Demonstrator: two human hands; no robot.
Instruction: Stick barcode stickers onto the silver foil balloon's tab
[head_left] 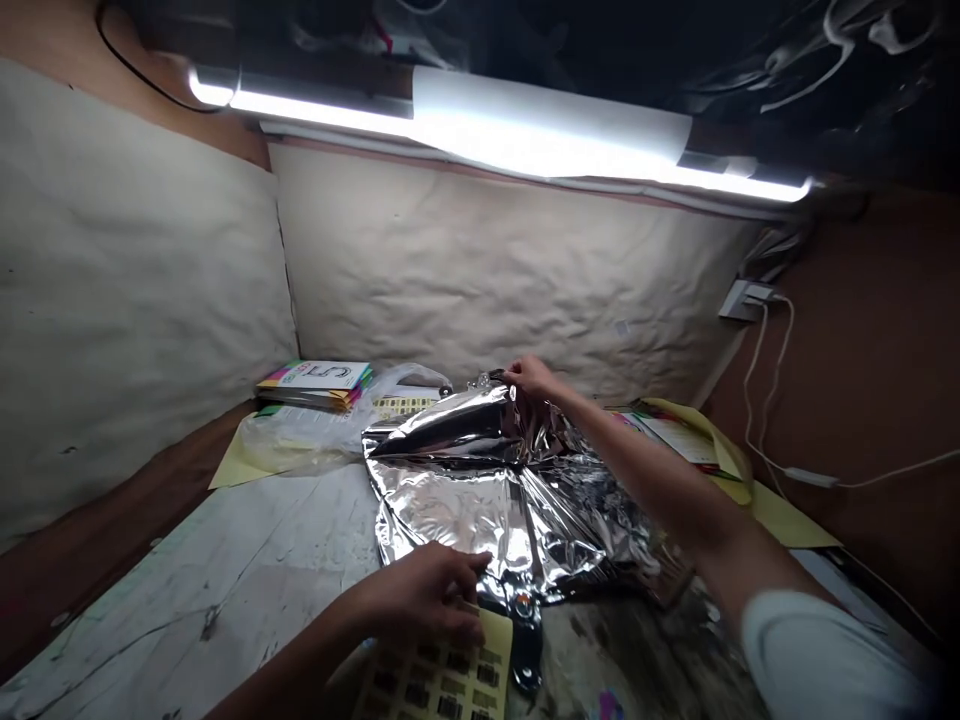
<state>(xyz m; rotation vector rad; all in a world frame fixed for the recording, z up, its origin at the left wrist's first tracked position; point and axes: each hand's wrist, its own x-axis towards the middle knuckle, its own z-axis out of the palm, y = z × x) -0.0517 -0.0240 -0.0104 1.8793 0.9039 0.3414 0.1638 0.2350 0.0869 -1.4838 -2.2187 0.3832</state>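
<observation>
A crumpled silver foil balloon (480, 480) lies flat in the middle of the worn table (247, 560). My right hand (531, 378) reaches to its far edge and pinches the foil there, lifting a fold. My left hand (424, 598) rests near the table's front, fingers bent and pressing down on a yellow sheet of small barcode stickers (450, 680) next to the balloon's near edge. A dark neck of the balloon (525, 640) lies beside that sheet.
A stack of coloured packs with a "5" on top (319, 382) sits at the back left, with clear plastic bags (315, 435) on yellow paper. More yellow paper and packs (697, 440) lie at the right. Paper-covered walls close in; white cables (772, 390) hang at right.
</observation>
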